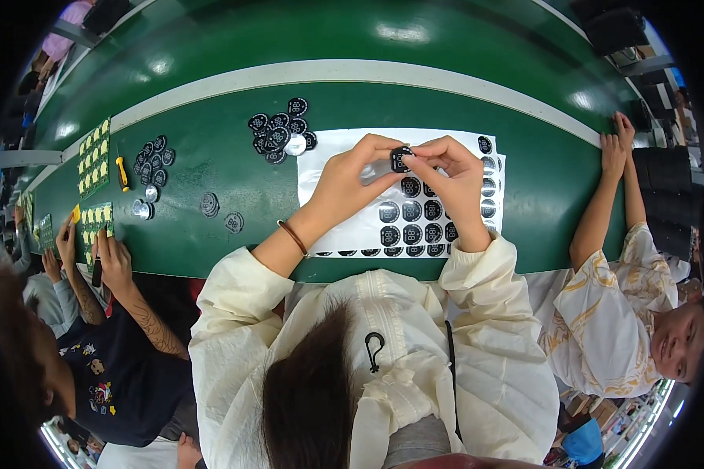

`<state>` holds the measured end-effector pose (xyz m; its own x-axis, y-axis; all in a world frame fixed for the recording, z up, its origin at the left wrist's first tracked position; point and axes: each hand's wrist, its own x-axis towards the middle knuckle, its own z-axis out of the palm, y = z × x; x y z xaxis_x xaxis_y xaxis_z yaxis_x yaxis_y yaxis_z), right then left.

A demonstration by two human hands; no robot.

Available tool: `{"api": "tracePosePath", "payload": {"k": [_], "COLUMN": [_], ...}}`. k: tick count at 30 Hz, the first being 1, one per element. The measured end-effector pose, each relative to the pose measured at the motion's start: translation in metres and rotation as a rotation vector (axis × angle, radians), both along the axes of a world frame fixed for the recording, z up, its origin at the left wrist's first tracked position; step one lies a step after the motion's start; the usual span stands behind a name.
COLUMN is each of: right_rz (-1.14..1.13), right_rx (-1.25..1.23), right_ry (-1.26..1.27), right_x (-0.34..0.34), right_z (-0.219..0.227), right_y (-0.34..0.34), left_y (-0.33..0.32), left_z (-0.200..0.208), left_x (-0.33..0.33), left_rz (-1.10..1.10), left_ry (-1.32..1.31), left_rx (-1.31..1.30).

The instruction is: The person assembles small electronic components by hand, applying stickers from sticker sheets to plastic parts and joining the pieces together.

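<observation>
Fingertips of both hands meet on a small dark disc (400, 159) with pale markings, held above a white sheet. My left hand (349, 178) pinches its left side between thumb and fingers. From the right, the thumb and fingers of my right hand (457, 178) close on the same disc. Beneath them lies the white sheet (317, 164), bearing rows of round black stickers (411, 211); my hands hide part of it. Left of the sheet is a pile of black discs (278, 137), with a shiny silver disc (296, 144) at its edge.
Farther left are more black discs (145, 167), silver discs (142, 209), small stacks (210, 205) and a yellow-handled screwdriver (122, 174). A co-worker's hands (116, 262) handle green circuit-board panels (96, 219). At right, another person's forearms (602, 195) rest on the green table (555, 203).
</observation>
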<state>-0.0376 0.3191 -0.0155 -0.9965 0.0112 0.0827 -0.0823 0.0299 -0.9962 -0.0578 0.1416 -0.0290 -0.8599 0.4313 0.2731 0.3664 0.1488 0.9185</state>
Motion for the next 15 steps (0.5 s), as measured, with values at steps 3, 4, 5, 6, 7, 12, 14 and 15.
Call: {"api": "tracePosePath", "payload": {"k": [3,4,5,6,7,12,14,15], "right_rz": [-0.012,-0.017,-0.018,-0.015,-0.012,0.054,0.062,0.073], "right_rx": [0.043,0.065,0.065,0.066,0.068,-0.009,0.039,0.085], "right_ry": [-0.006,-0.009,-0.009,-0.016,-0.023,-0.106,-0.121,-0.137], "right_x": [0.0003,0.0004,0.0005,0.0006,0.0007,-0.0033,-0.0041,-0.0039], "right_z": [0.0005,0.0006,0.0004,-0.0002,-0.0008,-0.0001,-0.0050,-0.0088], "right_y": [-0.0008,-0.0011,-0.0013,-0.0015,-0.0016,0.0002,0.0033,0.0052], "left_y": [0.0000,-0.0002,-0.0005,-0.0007,-0.0010,-0.0048,-0.0066,-0.0061], "left_z": [-0.0006,-0.0023,-0.0041,-0.0050,-0.0052,-0.0058,-0.0053,-0.0047], "left_x": [-0.0003,-0.0002,-0.0001,-0.0001,0.0003,0.0006,-0.0003,0.0003], "left_rz": [0.006,0.010,0.014,0.017,0.016,0.027,0.031,0.028], "left_ry": [0.021,0.048,0.075,0.102,0.102,0.330,0.453,0.454], "left_rx": [-0.016,-0.042,-0.067,-0.092,-0.092,-0.217,-0.228,-0.227]}}
